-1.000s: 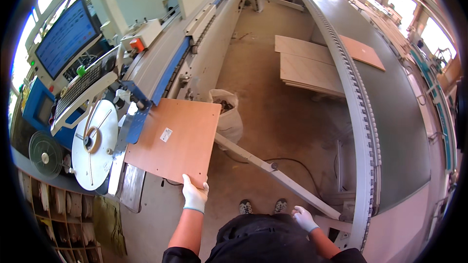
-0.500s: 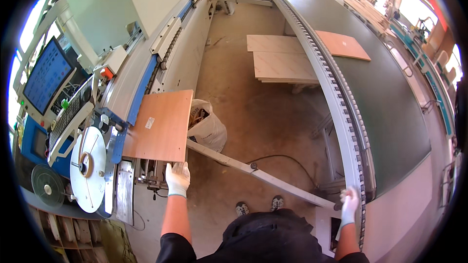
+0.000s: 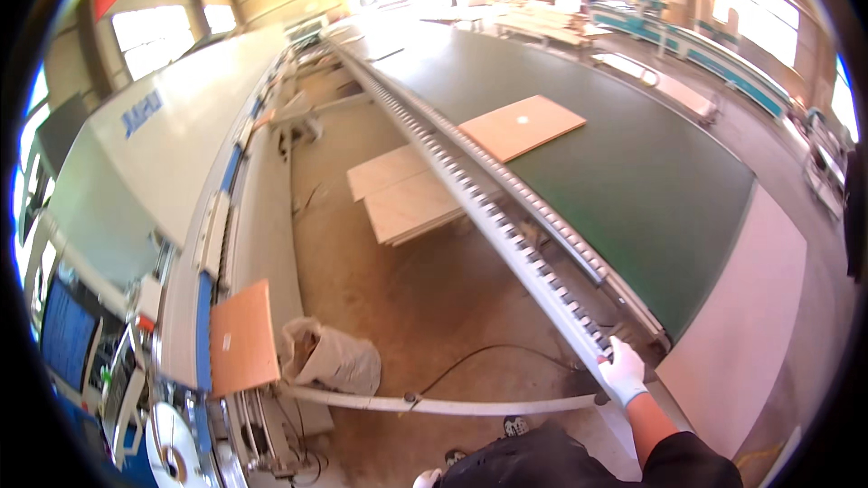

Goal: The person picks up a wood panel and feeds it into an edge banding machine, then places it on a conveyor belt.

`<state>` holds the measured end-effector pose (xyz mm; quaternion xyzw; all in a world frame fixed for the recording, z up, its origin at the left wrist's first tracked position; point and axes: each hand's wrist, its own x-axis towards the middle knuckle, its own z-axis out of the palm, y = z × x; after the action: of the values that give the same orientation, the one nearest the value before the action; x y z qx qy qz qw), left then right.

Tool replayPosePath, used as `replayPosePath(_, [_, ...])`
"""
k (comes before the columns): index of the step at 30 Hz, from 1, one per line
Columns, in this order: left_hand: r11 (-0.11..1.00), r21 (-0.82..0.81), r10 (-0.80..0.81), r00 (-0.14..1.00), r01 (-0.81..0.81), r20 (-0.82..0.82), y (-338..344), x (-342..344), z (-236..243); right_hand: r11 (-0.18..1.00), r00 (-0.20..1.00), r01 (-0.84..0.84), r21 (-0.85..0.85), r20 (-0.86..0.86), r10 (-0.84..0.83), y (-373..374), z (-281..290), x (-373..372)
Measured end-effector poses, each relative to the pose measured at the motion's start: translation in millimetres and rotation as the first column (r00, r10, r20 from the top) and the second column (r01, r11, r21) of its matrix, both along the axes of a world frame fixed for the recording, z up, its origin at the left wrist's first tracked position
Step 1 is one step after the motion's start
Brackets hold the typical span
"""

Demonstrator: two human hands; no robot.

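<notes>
My right hand (image 3: pixel 624 372), in a white glove, is at the near end of the long metal roller rail (image 3: pixel 506 226). Its fingers curl over the rail's edge, beside a small red spot. Of my left hand (image 3: pixel 427 480), also gloved, only a bit shows at the lower edge, close to my body; its fingers are hidden. A reddish-brown wood panel (image 3: pixel 242 339) with a small white label lies on the machine's near left end, away from both hands. Another wood panel (image 3: pixel 524 126) rests on the dark green conveyor belt (image 3: pixel 624 208), partly over the rail.
Pale panels (image 3: pixel 411 203) are stacked low between machine and conveyor. A white sack (image 3: pixel 334 357) stands on the floor by a white bar (image 3: pixel 488 408) that crosses in front of me. At left are a monitor (image 3: pixel 70 325) and a white reel (image 3: pixel 170 447). A cable trails over the floor.
My view has swung right and up. My left hand has left the reddish-brown panel's near edge and dropped to my body. My right hand has moved onto the rail's end.
</notes>
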<state>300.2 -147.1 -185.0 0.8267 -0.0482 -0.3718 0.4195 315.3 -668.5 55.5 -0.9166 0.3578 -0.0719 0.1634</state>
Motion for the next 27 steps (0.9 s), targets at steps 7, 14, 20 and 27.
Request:
replayPosePath(7, [0.956,0.267,-0.132,0.991,0.119,0.030,45.5,57.8,-81.3,0.968,0.983,-0.182,0.175,0.050,0.176,-7.9,9.7,-0.3])
replayPosePath(14, [0.999,-0.019,-0.032,0.958,0.039,0.283,-94.3,93.3,-53.3,0.927,0.967,-0.241,0.289,-0.008,0.254,-22.2,11.2,-1.5])
replayPosePath(20, [0.960,-0.166,-0.220,0.975,0.223,0.038,-155.7,60.6,-14.2,0.881,0.951,-0.308,0.359,0.101,0.291,-34.3,5.4,-5.1])
replayPosePath(27, [0.958,0.067,-0.287,0.930,0.279,0.231,-114.8,19.6,-5.1,0.829,0.918,-0.380,0.409,0.059,0.392,-52.2,-7.4,0.7])
